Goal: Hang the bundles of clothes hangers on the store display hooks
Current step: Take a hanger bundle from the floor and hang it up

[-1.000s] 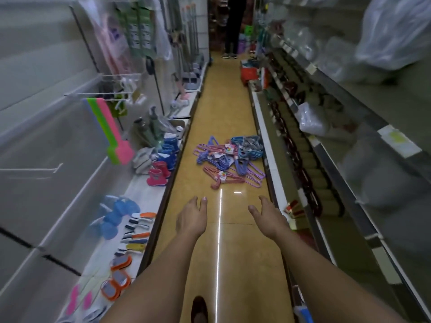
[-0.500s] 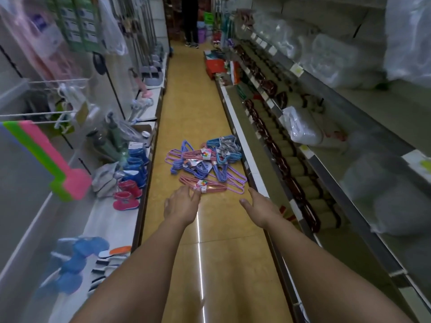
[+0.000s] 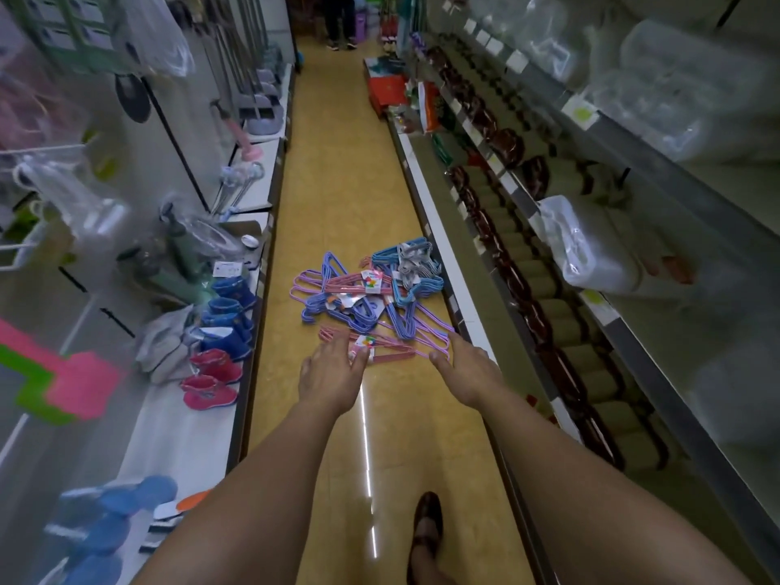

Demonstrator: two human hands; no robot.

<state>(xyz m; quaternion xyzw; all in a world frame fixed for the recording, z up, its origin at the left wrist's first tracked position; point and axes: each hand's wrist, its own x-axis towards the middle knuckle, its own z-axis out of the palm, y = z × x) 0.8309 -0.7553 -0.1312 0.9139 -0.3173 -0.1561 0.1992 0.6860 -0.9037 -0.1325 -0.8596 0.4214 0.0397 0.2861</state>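
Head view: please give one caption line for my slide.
Both hands, left and right, reach open toward hanger bundles piled on the aisle floor.

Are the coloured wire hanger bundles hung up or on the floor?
On the floor: the coloured wire hanger bundles lie heaped on the yellow aisle floor.

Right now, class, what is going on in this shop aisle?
A person reaches both bare hands down toward a heap of pink, purple and blue wire clothes-hanger bundles on the yellow tiled floor. The left hand and right hand are open at the nearest pink bundle. Nothing is lifted or hung yet.
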